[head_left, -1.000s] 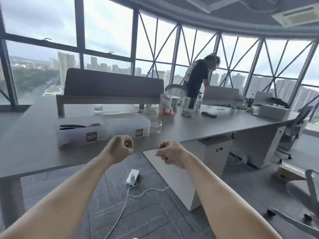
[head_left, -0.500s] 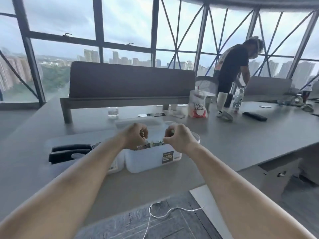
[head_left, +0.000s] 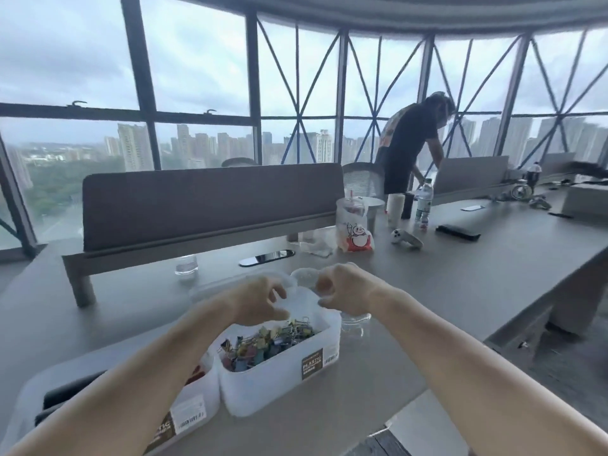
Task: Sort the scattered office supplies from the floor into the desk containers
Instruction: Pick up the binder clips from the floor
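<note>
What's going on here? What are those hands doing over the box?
A person is tidying up at a grey desk. The left hand and the right hand hover just above a white plastic box that is full of colourful binder clips. The fingers are loose and seem to hold nothing. A second box sits right beside it on the left. Further back, another person leans over the desk.

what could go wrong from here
The binder clips are heaped near the rim of the white bin, so more could spill. The bin sits close to the front edge of the desk; the left forearm might nudge it off. The clear cup by the right hand could tip.
</note>
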Motion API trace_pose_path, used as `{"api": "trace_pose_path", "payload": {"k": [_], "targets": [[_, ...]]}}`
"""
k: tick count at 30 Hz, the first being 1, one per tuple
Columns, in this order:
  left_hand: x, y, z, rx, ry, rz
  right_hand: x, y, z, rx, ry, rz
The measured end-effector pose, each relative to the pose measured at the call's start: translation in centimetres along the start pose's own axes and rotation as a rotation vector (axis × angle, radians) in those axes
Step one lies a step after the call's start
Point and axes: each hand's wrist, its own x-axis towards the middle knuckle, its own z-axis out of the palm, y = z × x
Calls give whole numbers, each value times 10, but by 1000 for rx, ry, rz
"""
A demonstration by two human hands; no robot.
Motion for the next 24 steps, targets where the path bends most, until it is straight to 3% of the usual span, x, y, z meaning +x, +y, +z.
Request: {"api": "trace_pose_path", "payload": {"k": [5,11,17,24], "targets": [[-20,85,7,-124,41,286,-117,31,-33,15,128,242],[-111,207,88,-142,-66,654,-329,50,-32,-27,239,611],[-191,259,154,-113,-183,790,-508,25,-12,-58,262,912],[-246,253,208,-135,-290,774,-615,2,14,-12,257,1041]]}}
